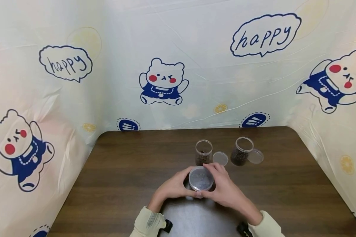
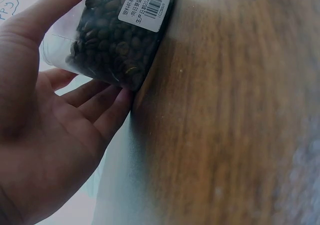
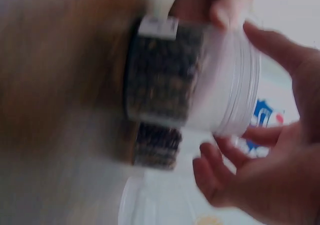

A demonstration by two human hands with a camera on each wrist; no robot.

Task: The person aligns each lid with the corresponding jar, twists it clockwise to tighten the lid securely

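Note:
A clear plastic jar point(image 2: 112, 40) partly filled with dark coffee beans stands on the table in front of me, a white printed label on its side. From above, its clear round lid point(image 1: 201, 179) is on top. My left hand point(image 1: 175, 185) grips the jar's body, thumb on the near side and fingers curled round the far side. With thumb and fingers at the lid's ridged edge, my right hand point(image 1: 225, 187) holds the top. In the right wrist view the jar point(image 3: 165, 75) is upright on its base, its upper part free of beans.
Behind my hands stand two uncapped clear jars, a left one point(image 1: 203, 153) and a right one point(image 1: 241, 153), both with dark contents. A flat clear lid point(image 1: 220, 158) lies between them, another lid point(image 1: 256, 156) beside the right jar. Patterned cloth point(image 1: 166, 33) surrounds the brown table point(image 1: 121, 164).

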